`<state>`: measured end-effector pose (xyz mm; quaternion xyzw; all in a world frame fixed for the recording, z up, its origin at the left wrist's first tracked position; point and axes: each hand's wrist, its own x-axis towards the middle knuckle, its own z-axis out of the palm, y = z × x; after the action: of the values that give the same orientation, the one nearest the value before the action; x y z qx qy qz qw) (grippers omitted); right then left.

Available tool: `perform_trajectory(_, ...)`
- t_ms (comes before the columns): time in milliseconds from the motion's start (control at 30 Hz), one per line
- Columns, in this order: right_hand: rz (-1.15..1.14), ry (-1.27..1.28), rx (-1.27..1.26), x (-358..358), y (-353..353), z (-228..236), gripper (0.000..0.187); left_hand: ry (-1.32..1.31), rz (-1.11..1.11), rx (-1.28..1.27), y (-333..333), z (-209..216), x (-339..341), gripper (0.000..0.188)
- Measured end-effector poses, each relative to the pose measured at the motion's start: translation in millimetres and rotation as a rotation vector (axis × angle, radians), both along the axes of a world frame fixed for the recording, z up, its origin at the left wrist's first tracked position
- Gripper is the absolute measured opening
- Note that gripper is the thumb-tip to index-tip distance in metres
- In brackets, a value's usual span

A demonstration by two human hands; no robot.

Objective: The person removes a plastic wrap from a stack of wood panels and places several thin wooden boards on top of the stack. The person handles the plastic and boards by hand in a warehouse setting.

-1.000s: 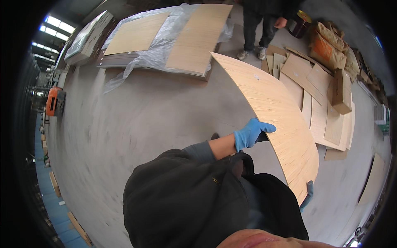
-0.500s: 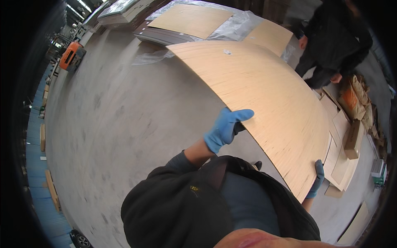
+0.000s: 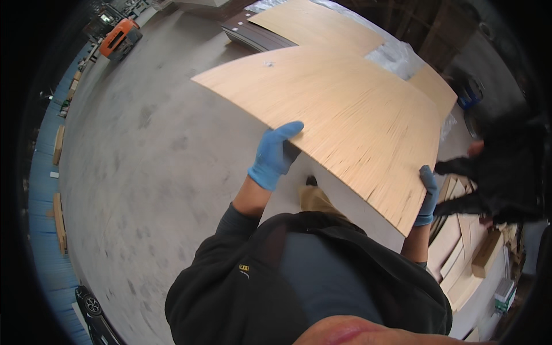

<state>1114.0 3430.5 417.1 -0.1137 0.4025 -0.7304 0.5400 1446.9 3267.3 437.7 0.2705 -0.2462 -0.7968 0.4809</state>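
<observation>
A large thin plywood sheet (image 3: 345,121) with pale wood grain is held up in front of me, off the floor. My left hand (image 3: 275,154), in a blue glove, grips its near long edge, thumb on top and fingers hidden beneath. At the sheet's right edge, close to the near corner, my right hand (image 3: 427,195) is closed round it in a matching glove; its fingers under the sheet are out of sight. A small pale mark (image 3: 268,64) shows near the far left corner of the sheet.
Beyond the sheet lies a stack of dark brown panels (image 3: 253,31) topped with another plywood sheet (image 3: 316,26) and plastic film (image 3: 397,57). A person in dark clothes (image 3: 500,172) stands at right, near scrap boards (image 3: 460,253) and a cardboard box (image 3: 487,253). An orange forklift (image 3: 119,38) stands far left.
The sheet and both my hands have swung to the left, away from the stack's front. My view has turned, so the stack and the other person appear further right.
</observation>
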Motion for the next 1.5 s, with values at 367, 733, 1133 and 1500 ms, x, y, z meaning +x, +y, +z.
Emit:
perform_trajectory(367,0.236,0.238,0.021,103.5,-452.8,37.9,0.015,0.042,0.220,-0.037,-369.9,9.3,137.0,0.054)
perform_trajectory(733,0.193,0.266,-0.024,234.6,-840.9,41.3,0.024,0.019,0.215,0.025,-773.2,17.6,275.6,0.042)
perform_trajectory(1133,0.064,0.359,-0.036,280.2,-1284.2,-71.8,0.015,0.015,0.092,-0.106,-1260.6,-124.2,307.6,0.053)
perform_trajectory(1500,0.077,0.167,0.131,334.8,-1573.4,-377.5,0.029,-0.162,-0.007,0.178,-1601.5,-422.2,377.2,0.041)
